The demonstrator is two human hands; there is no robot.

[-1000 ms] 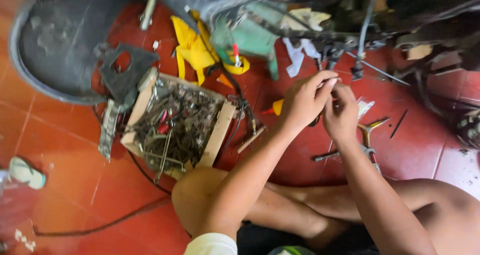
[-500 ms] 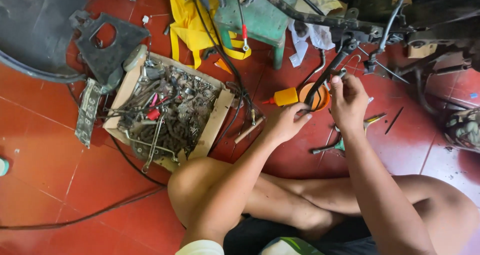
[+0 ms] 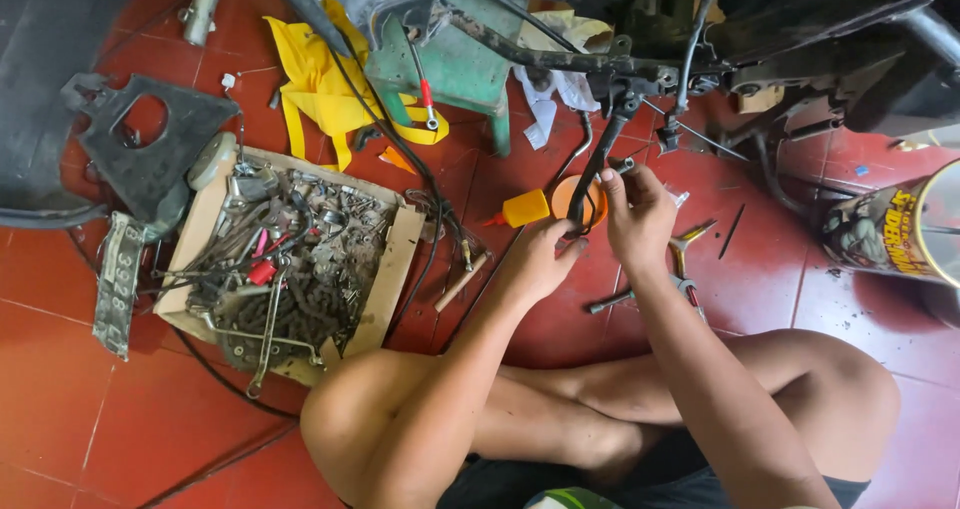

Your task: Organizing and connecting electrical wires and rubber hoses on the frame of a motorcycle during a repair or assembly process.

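In the middle of the frame, the left hand (image 3: 540, 259) is wrapped around the low end of a thin black metal bar (image 3: 597, 174). The bar hangs down from the dark machine frame (image 3: 640, 69) at the top. The right hand (image 3: 635, 214) is just beside it, and its fingers pinch a small metal piece (image 3: 622, 166) against the bar. The piece looks like it is not on tight yet, so that part seems unfinished. An orange lid (image 3: 580, 197) sits on the red floor (image 3: 90, 409) behind the hands. A wooden box (image 3: 395, 269) of old tools is at the left. Pliers (image 3: 685, 259) lie untouched to the right.
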